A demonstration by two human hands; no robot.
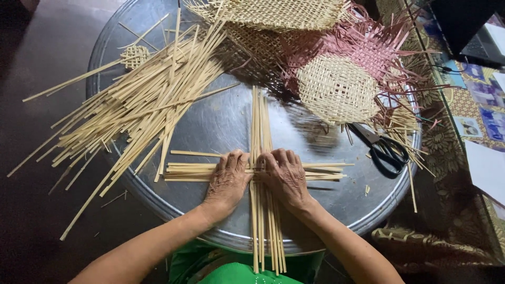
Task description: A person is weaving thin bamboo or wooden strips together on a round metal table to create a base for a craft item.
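Crossed bamboo strips (261, 171) are pinned flat on a round metal tray (221, 121), where upright and crosswise bundles meet. The left hand (227, 181) and right hand (285, 176) are pressed palm-down with fingers spread, gripping nothing, seemingly so the crossing is kept from shifting. Loose strips (137, 105), woven pieces (336, 87) and scissors (383, 150) are laid within reach.

- One view only, from a camera worn on the person's head.
- It looks steeply down and forward over the round, dull-silver metal tray (210, 123).
- Near range: the tray's near edge meets the lower frame, its far edge the top.
- Both forearms enter from the bottom corners.
- Dark floor shows left; a patterned mat (463, 110) shows beyond the tray's right edge.
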